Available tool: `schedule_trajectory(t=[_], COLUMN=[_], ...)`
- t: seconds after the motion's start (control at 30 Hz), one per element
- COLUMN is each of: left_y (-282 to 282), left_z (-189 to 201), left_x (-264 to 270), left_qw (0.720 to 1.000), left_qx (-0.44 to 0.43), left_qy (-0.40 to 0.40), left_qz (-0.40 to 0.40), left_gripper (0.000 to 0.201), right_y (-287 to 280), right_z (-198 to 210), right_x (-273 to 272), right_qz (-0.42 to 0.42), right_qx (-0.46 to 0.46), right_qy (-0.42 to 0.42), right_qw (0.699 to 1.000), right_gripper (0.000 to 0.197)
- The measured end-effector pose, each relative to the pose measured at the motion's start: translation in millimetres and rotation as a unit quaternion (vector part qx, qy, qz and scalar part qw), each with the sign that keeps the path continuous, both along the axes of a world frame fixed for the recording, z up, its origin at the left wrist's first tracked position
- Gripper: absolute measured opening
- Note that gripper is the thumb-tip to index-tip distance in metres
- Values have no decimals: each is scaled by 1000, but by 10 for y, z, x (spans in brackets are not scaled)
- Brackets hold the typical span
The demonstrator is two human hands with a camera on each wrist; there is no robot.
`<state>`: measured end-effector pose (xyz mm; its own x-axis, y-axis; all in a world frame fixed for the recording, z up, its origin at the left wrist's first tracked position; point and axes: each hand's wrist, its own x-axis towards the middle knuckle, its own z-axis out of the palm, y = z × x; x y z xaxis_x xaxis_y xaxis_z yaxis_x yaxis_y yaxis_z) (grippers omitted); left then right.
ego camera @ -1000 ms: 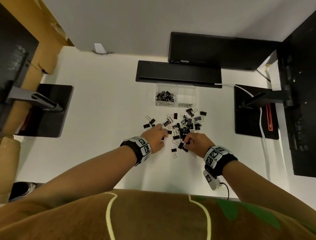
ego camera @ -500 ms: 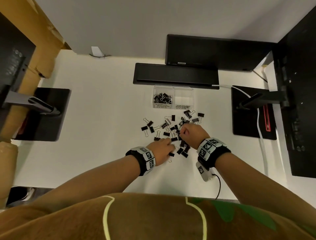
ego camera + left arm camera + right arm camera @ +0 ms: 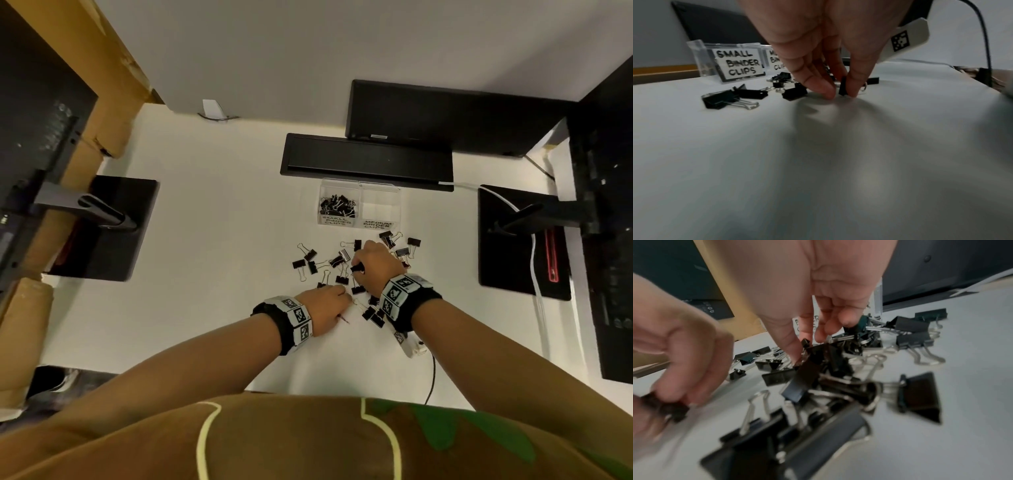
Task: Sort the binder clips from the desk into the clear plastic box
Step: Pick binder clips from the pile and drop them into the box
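The white desk (image 3: 212,212) carries the clear plastic box (image 3: 358,207), whose left compartment (labelled for small clips) holds a heap of black clips while the right one looks bare. Just nearer the person than the box lie the scattered binder clips (image 3: 337,260). At that scatter's near edge the left hand (image 3: 325,305) has its grip pinched on one small clip (image 3: 843,88) at the desk surface, and over its middle the right hand (image 3: 375,263) pinches another clip (image 3: 358,268).
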<state>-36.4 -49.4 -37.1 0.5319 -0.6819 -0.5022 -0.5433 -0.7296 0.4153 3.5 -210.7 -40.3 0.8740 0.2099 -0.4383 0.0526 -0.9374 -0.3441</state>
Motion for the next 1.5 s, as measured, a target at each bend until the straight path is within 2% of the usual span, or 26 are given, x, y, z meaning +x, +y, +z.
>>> schedule_trajectory(t=[0.07,0.13,0.27,0.37,0.5,0.6,0.73,0.87,0.93,1.03,1.2,1.37,1.5], left_y=[44,72,62,22,-50,-97,-131,-169,-177,-140,8,53,-132], left_z=[26,67,245,368,462,489,474,384,293,138,7,-19,-25], left_x=[76,195,576,923,1294,1416,1350,1059,913,745,648,661,622], left_qw=[997,984,929,905,894,895,910,933,951,970,980,974,979], left_qx=[-54,-101,-170,-187,-180,-160,-146,-140,-116,-73,-26,-56,-73], left_qy=[29,37,25,4,-34,-41,-53,-49,-40,-27,-4,-40,-40], left_qz=[56,141,327,383,410,415,385,327,282,229,197,216,185], left_gripper=[9,15,10,8,13,16,19,15,14,24,40,29,32], right_y=[25,50,49,-18,-133,-199,-218,-97,-6,74,-36,-329,-448], right_z=[-23,-29,59,135,293,401,447,477,480,475,485,327,171], right_x=[-24,-35,-5,84,277,435,673,884,947,970,785,372,40], right_qz=[-22,-50,-139,-206,-253,-254,-234,-200,-197,-191,-180,-182,-208], right_qx=[18,43,127,172,212,212,196,176,189,201,179,149,104], right_qy=[5,9,25,11,14,-2,-41,-70,-60,-36,-32,16,45], right_qw=[1000,998,982,963,944,944,952,961,960,960,967,972,972], right_gripper=[23,18,13,12,17,19,19,22,24,28,26,14,6])
